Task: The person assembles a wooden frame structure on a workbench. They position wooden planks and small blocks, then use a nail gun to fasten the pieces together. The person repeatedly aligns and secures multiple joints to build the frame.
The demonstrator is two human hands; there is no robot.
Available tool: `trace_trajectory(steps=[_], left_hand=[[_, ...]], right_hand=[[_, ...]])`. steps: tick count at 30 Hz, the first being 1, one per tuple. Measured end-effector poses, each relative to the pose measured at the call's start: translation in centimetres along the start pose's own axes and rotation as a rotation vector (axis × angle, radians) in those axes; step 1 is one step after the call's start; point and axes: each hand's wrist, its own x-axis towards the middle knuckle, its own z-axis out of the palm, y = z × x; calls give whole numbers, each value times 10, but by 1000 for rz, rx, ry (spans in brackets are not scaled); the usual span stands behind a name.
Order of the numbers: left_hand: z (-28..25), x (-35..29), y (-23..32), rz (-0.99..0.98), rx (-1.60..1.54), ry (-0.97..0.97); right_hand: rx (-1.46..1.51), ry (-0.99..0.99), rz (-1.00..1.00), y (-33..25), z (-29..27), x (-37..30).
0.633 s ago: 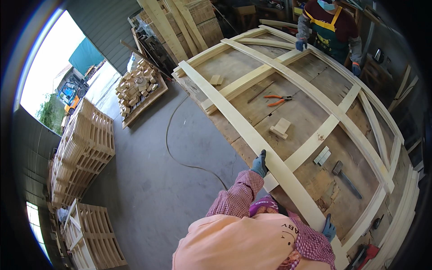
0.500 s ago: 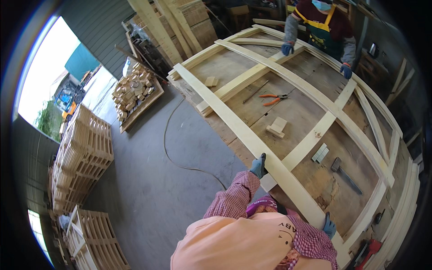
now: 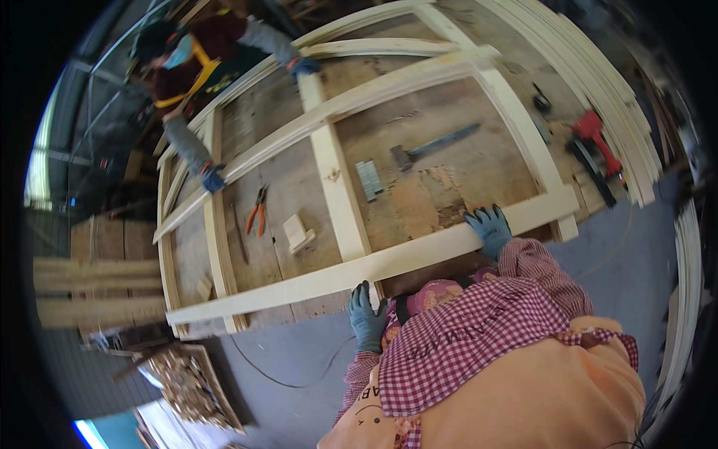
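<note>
A long pale board [image 3: 314,282] runs along the near side of a wooden frame lying on a worn worktable [image 3: 419,202]. My right hand [image 3: 490,230], in a blue-grey glove, lies over this board near its right end, fingers spread. Farther left, my left hand [image 3: 366,318], gloved alike, rests its outstretched fingertips against the board's near edge. A crosspiece [image 3: 340,191] meets the board between my hands. Inside the frame lie a hammer [image 3: 426,150], strips of metal fasteners [image 3: 369,180], orange-handled pliers [image 3: 258,213] and small wooden blocks [image 3: 298,233].
Across the frame, a co-worker's gloved hands [image 3: 303,66] touch its bars. A red-and-black nail gun [image 3: 598,138] lies right of the frame, beside long stacked strips [image 3: 591,67]. A hose [image 3: 299,385] curves over the floor; a pallet of wood offcuts [image 3: 187,382] stands lower left.
My view has swung to the right, so the frame appears turned. My right hand now lies spread over the board, and my left has loosened to its near edge. The co-worker leans over the frame.
</note>
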Motion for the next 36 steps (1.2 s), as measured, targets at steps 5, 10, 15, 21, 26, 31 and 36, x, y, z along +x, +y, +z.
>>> trace_trajectory(steps=[5,10,15,21,26,31,36], left_hand=[[-2,30,27,202,158,-139],[12,54,8,278,235,-313],[11,87,34,355,404,-342],[35,108,29,390,326,-449],[42,107,27,353,336,-467],[39,114,28,381,297,-497],[30,126,28,401,295,-542]], right_hand=[[-17,-154,61,-1,-13,-1],[-12,-171,68,-17,-20,-3],[-54,-228,119,-21,-25,-4],[0,246,129,-14,31,1],[41,351,219,-24,39,-1],[20,373,287,-32,41,-2],[-37,265,187,-16,26,13]])
